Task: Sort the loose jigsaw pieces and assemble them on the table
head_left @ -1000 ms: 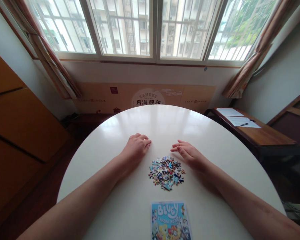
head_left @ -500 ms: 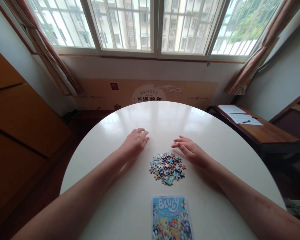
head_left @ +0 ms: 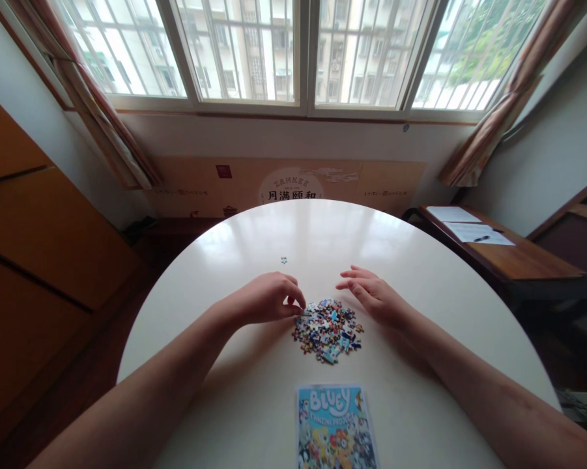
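A heap of jigsaw puzzle pieces point(head_left: 328, 332) lies near the middle of the white round table point(head_left: 215, 410). My left hand point(head_left: 273, 296) is at the heap's upper left edge, thumb and forefinger pinched on a puzzle piece point(head_left: 305, 312) there, mostly hidden by the fingertips. Farther back, a single puzzle piece point(head_left: 284, 260) lies alone on the tabletop. My right hand point(head_left: 371, 293) rests to the upper right of the heap, fingers stretched out and holding nothing.
Nearest me lies a colourful picture sheet point(head_left: 337, 426) marked "BLUEY". To the right stands a wooden side table point(head_left: 532, 260) with papers point(head_left: 479, 233) and a pen. Behind are a printed panel point(head_left: 391, 176) and a window with curtains. An orange cabinet point(head_left: 39, 260) stands at left.
My left hand has moved from the far part of the table toward me and right, onto the heap's edge. The lone piece there is now uncovered. My right hand has stayed put.
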`<state>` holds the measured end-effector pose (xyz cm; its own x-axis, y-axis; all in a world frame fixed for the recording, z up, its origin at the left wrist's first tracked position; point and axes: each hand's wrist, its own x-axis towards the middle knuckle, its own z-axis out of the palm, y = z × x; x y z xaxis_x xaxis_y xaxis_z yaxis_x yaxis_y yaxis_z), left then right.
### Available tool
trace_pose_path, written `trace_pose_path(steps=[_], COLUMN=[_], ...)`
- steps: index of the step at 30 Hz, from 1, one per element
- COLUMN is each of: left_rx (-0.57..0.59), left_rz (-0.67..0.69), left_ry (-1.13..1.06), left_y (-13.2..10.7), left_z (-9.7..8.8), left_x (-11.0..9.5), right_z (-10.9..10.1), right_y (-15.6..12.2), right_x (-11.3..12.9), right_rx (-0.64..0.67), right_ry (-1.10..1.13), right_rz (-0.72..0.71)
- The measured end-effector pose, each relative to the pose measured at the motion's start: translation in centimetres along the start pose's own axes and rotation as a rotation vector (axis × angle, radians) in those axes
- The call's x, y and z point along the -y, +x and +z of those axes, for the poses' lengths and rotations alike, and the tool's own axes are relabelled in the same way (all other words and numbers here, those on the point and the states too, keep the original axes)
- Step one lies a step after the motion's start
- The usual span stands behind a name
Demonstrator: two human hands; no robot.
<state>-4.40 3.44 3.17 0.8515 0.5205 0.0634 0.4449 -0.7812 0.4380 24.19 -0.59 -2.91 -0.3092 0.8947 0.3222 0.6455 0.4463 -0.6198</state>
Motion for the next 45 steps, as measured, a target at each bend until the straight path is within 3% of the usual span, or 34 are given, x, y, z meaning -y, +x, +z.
trace_pose_path(steps=[7, 16, 24, 29, 34, 41, 45], left_rx=[0.004, -0.154, -0.131, -0.114, -0.202, -0.371, -0.425], left_rz=[-0.083, -0.494, -0.436, -0.576, -0.698, -0.764, -0.774], left_ry=[0.111, 0.361, 0.303, 0.335, 0.362, 0.390, 0.434], left_y=[0.0, -0.7, -0.8, -0.7, -0.7, 0.1, 0.6], left_z=[-0.4, -1.2, -1.5, -1.5, -1.5, -0.6, 0.1], left_x=[-0.1, 2.6, 3.0, 3.8, 5.0, 6.6, 6.2], right_z=[0.1, 0.4, 0.2, 0.3, 0.4, 0.6, 0.6], right_y=[-0.1, -0.2, -0.1, -0.1, -0.2, -0.1, -0.1], right_x=[0.0, -0.2, 0.0, 0.1, 0.7, 1.4, 1.5], right_rx=[0.012, 0.005, 0.015, 0.009, -0.046, -0.088, -0.084], right_ry=[-0.012, 0.001, 0.000, -0.003, 0.044, 0.078, 0.072], right_rz=[0.015, 0.023, 0.014, 0.004, 0.016, 0.013, 0.017])
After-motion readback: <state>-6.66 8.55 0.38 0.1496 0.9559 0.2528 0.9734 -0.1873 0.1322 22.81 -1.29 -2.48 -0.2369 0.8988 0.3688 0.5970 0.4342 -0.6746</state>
